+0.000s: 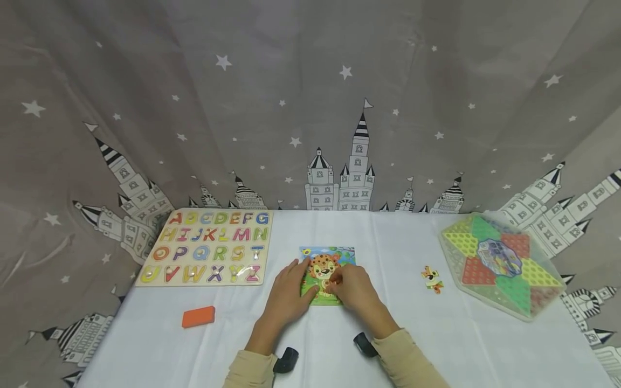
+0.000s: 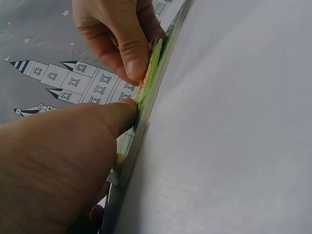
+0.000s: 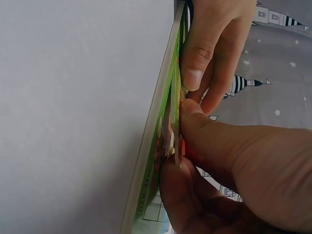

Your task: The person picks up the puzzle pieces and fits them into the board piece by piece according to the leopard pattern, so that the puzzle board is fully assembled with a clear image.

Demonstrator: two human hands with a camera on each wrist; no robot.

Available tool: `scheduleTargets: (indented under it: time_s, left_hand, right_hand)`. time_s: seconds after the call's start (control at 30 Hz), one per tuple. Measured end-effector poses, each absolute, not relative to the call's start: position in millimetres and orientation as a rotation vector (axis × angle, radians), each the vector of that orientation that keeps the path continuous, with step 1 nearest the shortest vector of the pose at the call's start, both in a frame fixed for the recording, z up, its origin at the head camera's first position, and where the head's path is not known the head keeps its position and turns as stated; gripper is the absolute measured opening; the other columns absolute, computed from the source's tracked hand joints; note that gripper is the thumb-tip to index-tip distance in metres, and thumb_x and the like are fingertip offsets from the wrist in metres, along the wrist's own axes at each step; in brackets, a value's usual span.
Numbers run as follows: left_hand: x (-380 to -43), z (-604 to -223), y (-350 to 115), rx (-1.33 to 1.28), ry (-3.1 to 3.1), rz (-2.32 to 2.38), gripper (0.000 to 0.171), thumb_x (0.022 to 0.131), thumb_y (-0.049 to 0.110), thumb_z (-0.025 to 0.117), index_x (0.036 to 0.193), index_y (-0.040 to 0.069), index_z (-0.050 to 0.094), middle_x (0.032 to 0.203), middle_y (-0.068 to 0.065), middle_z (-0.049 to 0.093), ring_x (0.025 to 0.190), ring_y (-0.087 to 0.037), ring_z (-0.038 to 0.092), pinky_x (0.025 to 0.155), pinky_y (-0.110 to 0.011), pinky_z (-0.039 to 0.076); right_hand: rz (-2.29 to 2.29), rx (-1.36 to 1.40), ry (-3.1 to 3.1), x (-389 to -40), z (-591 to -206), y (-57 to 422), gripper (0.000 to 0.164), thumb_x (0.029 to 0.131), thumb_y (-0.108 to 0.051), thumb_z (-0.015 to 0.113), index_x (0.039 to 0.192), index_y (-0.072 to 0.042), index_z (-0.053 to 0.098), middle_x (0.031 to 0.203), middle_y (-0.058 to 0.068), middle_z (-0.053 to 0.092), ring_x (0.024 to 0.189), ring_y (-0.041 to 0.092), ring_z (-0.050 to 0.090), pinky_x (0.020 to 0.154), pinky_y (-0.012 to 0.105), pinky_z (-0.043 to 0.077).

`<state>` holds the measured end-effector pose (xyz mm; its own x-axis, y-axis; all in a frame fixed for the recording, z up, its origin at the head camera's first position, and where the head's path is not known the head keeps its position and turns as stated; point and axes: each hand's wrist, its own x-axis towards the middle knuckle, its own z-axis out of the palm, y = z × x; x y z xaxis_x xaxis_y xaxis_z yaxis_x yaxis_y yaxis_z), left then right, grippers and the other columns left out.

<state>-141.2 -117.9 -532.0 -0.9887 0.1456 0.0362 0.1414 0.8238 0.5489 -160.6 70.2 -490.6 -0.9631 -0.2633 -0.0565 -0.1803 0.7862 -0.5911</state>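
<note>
A small square jigsaw puzzle (image 1: 308,252) with a spotted cub picture on a green and blue ground lies on the white table. My left hand (image 1: 289,293) rests along its left side, fingers stretched toward the far corner and thumb pressing on the picture. From the right, my right hand (image 1: 358,291) pinches a puzzle piece (image 3: 176,129) between thumb and forefinger. That piece is tilted up from the board's surface at the lower right of the picture. A few loose puzzle pieces (image 1: 432,279) lie on the cloth farther right.
A wooden alphabet board (image 1: 204,248) lies at the back left, and an orange block (image 1: 198,317) sits in front of it. At the right is a hexagonal plastic game box (image 1: 502,264). A grey castle-print curtain (image 1: 310,108) hangs behind the table.
</note>
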Motion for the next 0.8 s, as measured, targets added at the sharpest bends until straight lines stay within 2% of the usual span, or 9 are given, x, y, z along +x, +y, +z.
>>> scheduleTargets:
  time_s: [0.3, 0.43, 0.57, 0.7, 0.8]
  left_hand:
    - [-141, -531, -118, 0.236, 3.01, 0.908, 0.075, 0.094, 0.041, 0.07, 0.158, 0.017, 0.039, 0.158, -0.011, 0.047, 0.151, -0.034, 0.037, 0.124, -0.056, 0.031]
    - [-140, -531, -117, 0.239, 2.997, 0.927, 0.076, 0.093, 0.041, 0.07, 0.158, 0.016, 0.039, 0.158, -0.011, 0.047, 0.151, -0.035, 0.037, 0.124, -0.057, 0.03]
    - [-140, -532, -116, 0.229, 2.997, 0.931, 0.077, 0.093, 0.042, 0.07, 0.159, 0.017, 0.039, 0.159, -0.011, 0.046, 0.151, -0.035, 0.037, 0.124, -0.057, 0.03]
    - [-139, -530, -116, 0.233, 3.0, 0.943, 0.076, 0.093, 0.041, 0.069, 0.158, 0.016, 0.04, 0.158, -0.012, 0.047, 0.151, -0.035, 0.037, 0.124, -0.057, 0.03]
    - [-139, -528, -117, 0.235, 2.991, 0.939, 0.075, 0.094, 0.041, 0.069, 0.158, 0.016, 0.039, 0.159, -0.012, 0.047, 0.151, -0.035, 0.037, 0.124, -0.057, 0.029]
  right_hand:
    - [-0.856, -0.411, 2.877, -160, -493, 71, 0.018, 0.081, -0.024, 0.086, 0.086, -0.009, 0.077, 0.074, -0.003, 0.066, 0.065, 0.009, 0.053, 0.056, 0.024, 0.044]
    - [-0.991, -0.344, 2.828, -162, -492, 86, 0.021, 0.082, -0.025, 0.086, 0.094, -0.009, 0.078, 0.081, -0.003, 0.068, 0.069, 0.009, 0.054, 0.062, 0.024, 0.047]
    - [-1.077, -0.175, 2.832, -171, -486, 121, 0.027, 0.084, -0.024, 0.084, 0.104, -0.007, 0.077, 0.09, 0.002, 0.072, 0.076, 0.012, 0.059, 0.068, 0.027, 0.05]
    - [-0.976, -0.017, 2.895, -177, -478, 175, 0.036, 0.087, -0.025, 0.08, 0.114, -0.002, 0.074, 0.102, 0.013, 0.073, 0.088, 0.023, 0.066, 0.077, 0.039, 0.056]
    - [-0.851, 0.055, 2.919, -174, -475, 218, 0.044, 0.087, -0.022, 0.077, 0.122, 0.003, 0.07, 0.109, 0.021, 0.071, 0.098, 0.034, 0.067, 0.086, 0.051, 0.055]
